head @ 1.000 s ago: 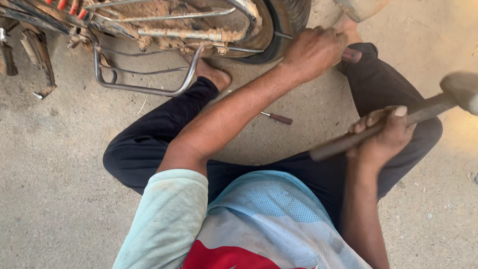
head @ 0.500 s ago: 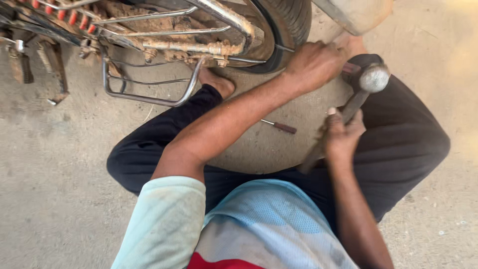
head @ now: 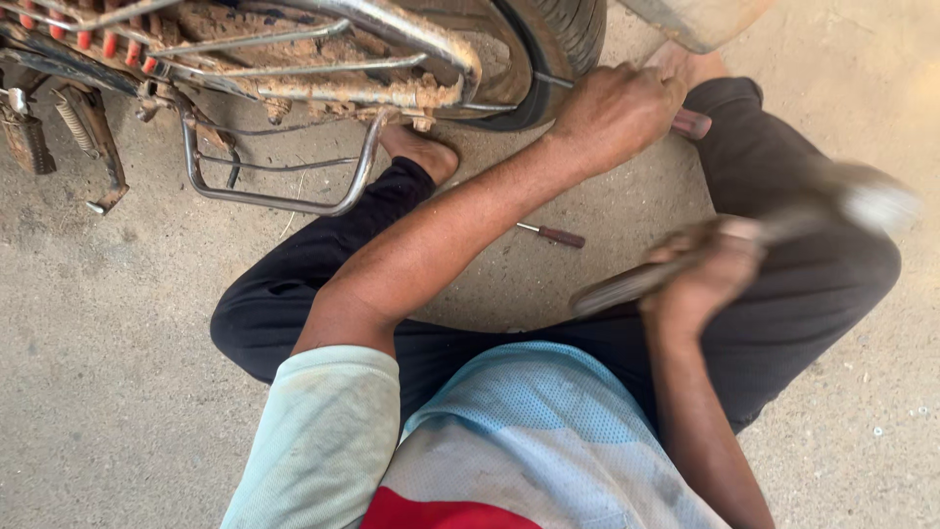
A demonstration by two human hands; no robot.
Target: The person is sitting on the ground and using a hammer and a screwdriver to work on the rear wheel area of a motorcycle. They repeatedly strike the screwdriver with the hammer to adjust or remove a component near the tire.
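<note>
A seated person's left hand [head: 615,116] clenches a red-handled tool [head: 690,122] against the tyre [head: 558,44] at twelve o'clock; the right hand [head: 707,274] grips a blurred hammer [head: 754,240], likely head-heavy and rigid, mid-handle at three o'clock.

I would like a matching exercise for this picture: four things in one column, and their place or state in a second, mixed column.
Things:
1. left hand
2. right hand
3. small screwdriver
4. bare foot

Place or state:
A. lies loose on the ground between the legs
B. holds a tool against the tyre
C. grips a blurred hammer
D. rests under the muddy frame

Pairs: 1-B, 2-C, 3-A, 4-D
</note>
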